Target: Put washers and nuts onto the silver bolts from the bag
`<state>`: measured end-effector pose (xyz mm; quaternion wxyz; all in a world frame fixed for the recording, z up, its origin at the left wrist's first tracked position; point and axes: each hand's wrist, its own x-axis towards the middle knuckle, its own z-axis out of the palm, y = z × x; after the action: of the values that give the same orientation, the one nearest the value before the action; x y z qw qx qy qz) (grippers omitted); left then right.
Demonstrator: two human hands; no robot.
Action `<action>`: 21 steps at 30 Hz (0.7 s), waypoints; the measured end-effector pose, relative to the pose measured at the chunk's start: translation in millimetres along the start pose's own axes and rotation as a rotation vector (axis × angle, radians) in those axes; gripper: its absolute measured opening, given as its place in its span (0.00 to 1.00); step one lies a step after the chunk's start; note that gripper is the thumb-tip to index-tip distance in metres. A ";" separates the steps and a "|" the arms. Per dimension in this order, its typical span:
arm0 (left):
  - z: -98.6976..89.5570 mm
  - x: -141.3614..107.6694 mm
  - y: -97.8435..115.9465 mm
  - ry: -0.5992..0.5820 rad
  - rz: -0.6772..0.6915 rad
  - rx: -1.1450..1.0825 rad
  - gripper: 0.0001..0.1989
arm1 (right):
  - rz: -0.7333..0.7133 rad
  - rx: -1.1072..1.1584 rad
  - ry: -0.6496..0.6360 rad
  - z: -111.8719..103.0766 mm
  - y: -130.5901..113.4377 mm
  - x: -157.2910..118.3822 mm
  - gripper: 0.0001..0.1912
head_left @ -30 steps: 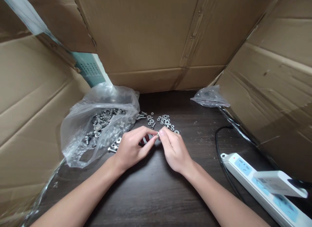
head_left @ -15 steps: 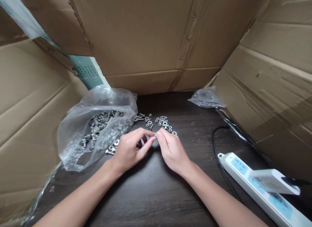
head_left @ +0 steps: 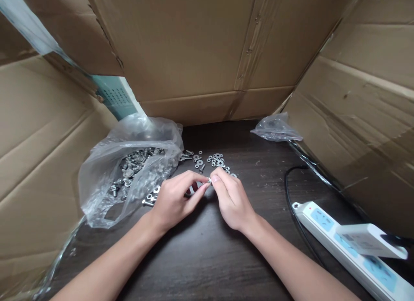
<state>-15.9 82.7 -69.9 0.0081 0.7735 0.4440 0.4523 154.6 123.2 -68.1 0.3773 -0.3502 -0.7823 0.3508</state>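
Observation:
Just above the table, my left hand and my right hand meet fingertip to fingertip. Pinched between them is a small shiny metal fastener, mostly hidden by the fingers; whether it is a bolt, a nut or both joined I cannot make out. Both hands are closed on it at thumb and forefinger. Beyond the fingers lie loose washers, nuts and a short bolt. Beside my left hand, a longer bolt and several nuts rest on the dark table.
An open clear plastic bag full of bolts slumps at the left. A small plastic bag lies at the back right. A white power strip with a plugged-in adapter and black cable stretches along the right. Cardboard walls surround the table.
My view has shifted slightly, so most things sit a little further right. Both hands keep their pinch on the small fastener, with only slight finger movement.

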 end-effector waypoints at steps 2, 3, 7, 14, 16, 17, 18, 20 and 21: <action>-0.2 0.2 0.4 -0.007 -0.011 0.004 0.03 | -0.011 0.017 -0.011 -1.2 -0.9 -0.2 0.15; -0.3 0.2 0.5 -0.012 -0.018 0.006 0.03 | -0.018 0.020 -0.012 -1.6 -1.2 -0.1 0.14; -0.5 0.0 0.4 -0.031 -0.025 -0.004 0.03 | -0.047 0.013 0.012 -0.7 -1.4 1.8 0.16; 0.2 0.7 0.3 -0.035 -0.021 0.024 0.04 | 0.019 0.014 0.028 2.0 0.1 3.6 0.21; 0.6 0.7 0.1 -0.051 -0.027 0.038 0.04 | 0.036 0.002 0.035 1.5 0.5 3.2 0.21; 0.7 0.5 -0.2 -0.060 -0.034 0.043 0.04 | 0.039 -0.004 0.039 1.1 0.8 2.9 0.22; 0.8 0.2 -0.4 -0.069 -0.039 0.046 0.04 | 0.041 -0.009 0.042 0.7 1.0 2.5 0.22; 0.8 -0.3 -1.1 -0.080 -0.048 0.056 0.05 | 0.038 -0.018 0.034 0.1 1.3 1.7 0.21; 0.7 -0.6 -1.4 -0.080 -0.051 0.063 0.05 | 0.035 -0.023 0.024 -0.2 1.2 1.3 0.21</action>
<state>-16.5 83.4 -71.3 0.0130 0.7794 0.4767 0.4064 154.5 125.0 -68.5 0.3762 -0.3723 -0.7756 0.3439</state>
